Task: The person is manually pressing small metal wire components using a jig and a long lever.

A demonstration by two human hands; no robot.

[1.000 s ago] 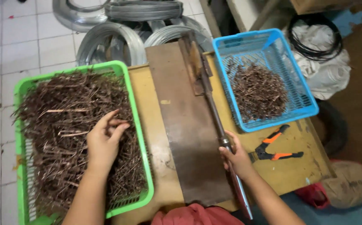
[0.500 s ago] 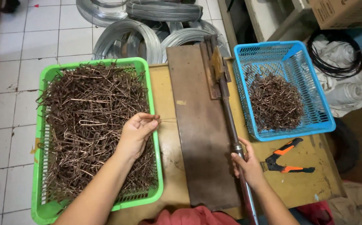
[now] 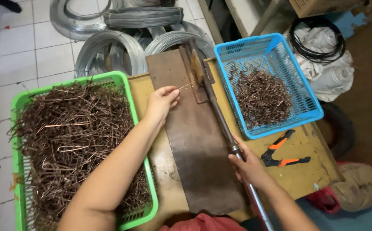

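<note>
On wood bench (image 3: 310,171), left hand (image 3: 161,102) pinches wire piece (image 3: 187,87); right hand (image 3: 248,164) grip wrapped round lever handle (image 3: 220,117).

Brown corrugated cardboard box (image 3: 323,6): sitting at the top right edge, only its lower corner showing, above the blue patch of floor covering. Tan woven sack (image 3: 359,188): lying at the lower right on the floor, beside the yellow worktable, bearing faint dark print. No labels, signs or screens are showing elsewhere
</note>
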